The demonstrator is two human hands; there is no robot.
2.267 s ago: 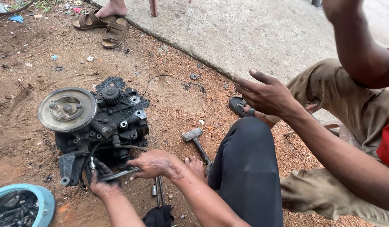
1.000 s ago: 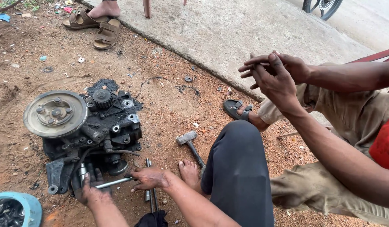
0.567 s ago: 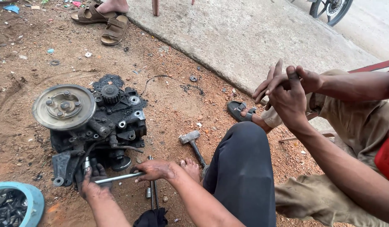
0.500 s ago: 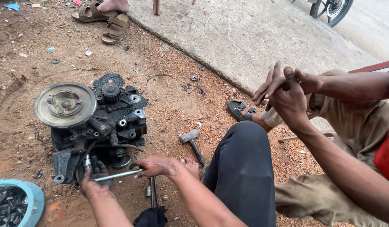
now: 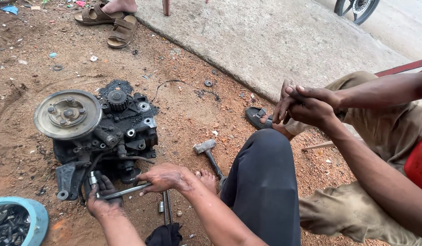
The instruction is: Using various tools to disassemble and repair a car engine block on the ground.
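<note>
- Your left hand (image 5: 100,200) grips the socket end at the engine block (image 5: 106,136).
- Your right hand (image 5: 165,176) clenches the wrench handle (image 5: 126,191).
- Hammer (image 5: 208,152) just beyond your right hand.

One engine block (image 5: 106,141), left of centre; one pulley disc (image 5: 67,114) on its upper-left side; one small gear (image 5: 116,97) on top. One ratchet handle (image 5: 126,191) at lower left. One hammer (image 5: 210,154), centre. Two rods (image 5: 165,212) on ground, bottom centre. One blue bowl (image 5: 35,218), bottom-left corner. Two brown sandals (image 5: 111,23), top left. One dark sandal (image 5: 258,117), right of centre. One wheel (image 5: 357,9), top right. Hands: four — left hand (image 5: 101,200), right hand (image 5: 165,177), two clasped hands (image 5: 304,107) of second person, right.
</note>
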